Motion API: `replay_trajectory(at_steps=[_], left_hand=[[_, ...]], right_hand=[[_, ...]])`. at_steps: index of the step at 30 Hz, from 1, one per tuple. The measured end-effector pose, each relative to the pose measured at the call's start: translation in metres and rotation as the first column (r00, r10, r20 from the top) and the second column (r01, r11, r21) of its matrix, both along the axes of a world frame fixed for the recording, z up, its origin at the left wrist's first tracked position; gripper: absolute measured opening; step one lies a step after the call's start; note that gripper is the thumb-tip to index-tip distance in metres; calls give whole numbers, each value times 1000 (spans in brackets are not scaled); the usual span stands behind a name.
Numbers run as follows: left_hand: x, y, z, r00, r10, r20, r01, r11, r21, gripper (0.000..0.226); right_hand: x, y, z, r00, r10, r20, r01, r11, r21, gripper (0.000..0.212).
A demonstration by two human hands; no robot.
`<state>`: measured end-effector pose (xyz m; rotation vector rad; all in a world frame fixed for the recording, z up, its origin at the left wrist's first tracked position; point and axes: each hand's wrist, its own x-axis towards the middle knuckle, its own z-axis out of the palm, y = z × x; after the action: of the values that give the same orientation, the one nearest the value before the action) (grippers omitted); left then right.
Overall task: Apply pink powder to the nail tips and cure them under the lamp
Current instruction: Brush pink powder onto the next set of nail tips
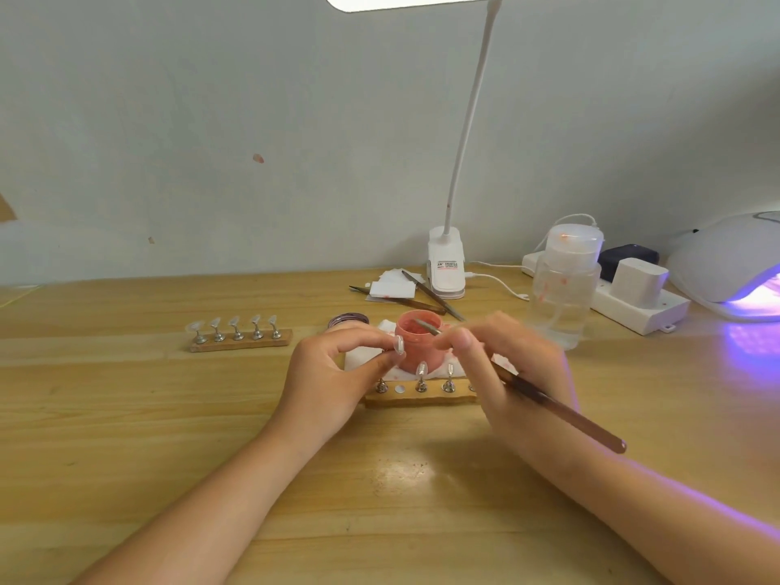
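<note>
With the left hand (pixel 337 373) pinching a nail tip (pixel 398 344) beside the pink powder jar (pixel 418 339), mid-tabletop, the right hand's (pixel 510 365) fingers gripping the spatula (pixel 548 405) should tap powder on gently over the jar.

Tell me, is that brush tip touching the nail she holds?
Apart. The head view shows the brush tip over the pink powder jar, with clear space between it and the nail tip.

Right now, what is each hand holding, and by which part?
The left hand pinches a nail tip by its stand; the right hand grips the spatula mid-shaft, blade over the pink powder jar.
</note>
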<state>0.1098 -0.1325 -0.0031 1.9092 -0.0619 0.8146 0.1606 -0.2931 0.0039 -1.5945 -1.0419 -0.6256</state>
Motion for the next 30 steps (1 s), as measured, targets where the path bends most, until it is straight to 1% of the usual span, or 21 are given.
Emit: replay_trajectory(at_steps=[4,7,9,11,13,15,18,21,23,25,28,30], left_hand=[[-1,-1,0,1000,-4,1,4,999,35,26],[0,-1,0,1000,5,1,-5,999,53,28],[0,0,0,1000,7,-4,-7,998,55,26],[0,0,-1,1000,14,-1,-14,999,47,28],[-1,0,-1,1000,26,3,-26,999,45,31],[-1,0,-1,1000,28,4,-28,998,50,29],[-2,-1,0,1000,22,10,-22,998,53,26],[-2,-2,0,999,30,18,-30,999,42,25],[-1,-2,0,999,36,20,-37,998,46,22],[-1,-1,-1,999,34,17,-35,998,57,20],[-1,-2,-1,999,32,20,-33,998,45,20],[-2,-2,0,999,30,25,-30,999,38,15]], right_hand=[[0,-2,-3,999,44,12,-44,999,22,32],[-2,0,-6,1000,18,19,-17,1000,-6,32],[-1,0,-8,1000,23,8,-23,999,-42,33],[0,-1,-11,997,69,-30,-71,995,-73,39],[-1,-2,-11,994,95,-57,-99,993,-59,46],[-3,-1,-10,998,65,-8,-65,997,-43,42],[-3,0,-9,999,22,44,-19,996,-83,35],[-3,-1,-11,998,66,10,-65,994,-90,43],[-3,-1,-10,998,37,43,-34,997,-69,38],[-3,0,-10,998,9,59,-5,997,-80,35],[-3,-1,-12,998,63,7,-62,995,-75,44],[-4,0,-10,999,44,16,-43,998,-53,42]])
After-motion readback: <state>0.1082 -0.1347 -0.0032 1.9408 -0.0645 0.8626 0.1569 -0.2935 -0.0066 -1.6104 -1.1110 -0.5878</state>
